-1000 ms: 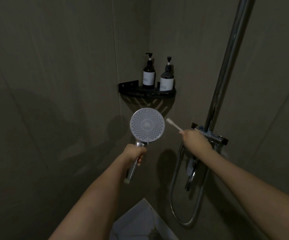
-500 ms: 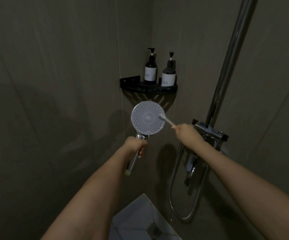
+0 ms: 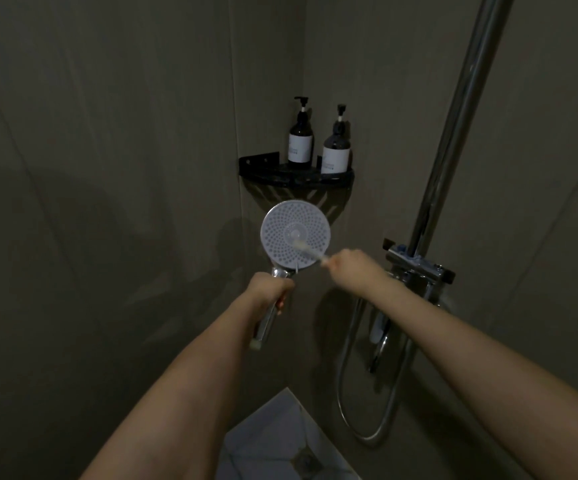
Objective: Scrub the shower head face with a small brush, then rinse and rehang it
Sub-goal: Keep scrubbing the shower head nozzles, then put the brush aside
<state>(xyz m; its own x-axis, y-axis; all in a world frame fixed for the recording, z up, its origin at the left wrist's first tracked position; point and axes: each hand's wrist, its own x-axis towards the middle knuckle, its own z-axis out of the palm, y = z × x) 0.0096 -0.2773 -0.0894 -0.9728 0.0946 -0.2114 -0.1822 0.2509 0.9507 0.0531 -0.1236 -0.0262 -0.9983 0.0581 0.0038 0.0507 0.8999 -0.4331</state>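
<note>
A round shower head (image 3: 282,225) with a pale dotted face points toward me, held upright in front of the tiled corner. My left hand (image 3: 269,288) grips its chrome handle just below the head. My right hand (image 3: 350,268) holds a small white brush (image 3: 307,250) by its handle. The brush's bristle end lies on the face, a little below and right of its centre. The brush and right hand look blurred.
A black corner shelf (image 3: 263,168) above the head carries two dark pump bottles (image 3: 300,140). At right stand a chrome riser pole (image 3: 454,133), the mixer valve (image 3: 419,268) and a looping hose (image 3: 367,410). A floor drain (image 3: 303,460) lies below.
My right hand has moved left with the brush, from beside the head's right rim onto the middle of its face. The shower head has stayed in my left hand.
</note>
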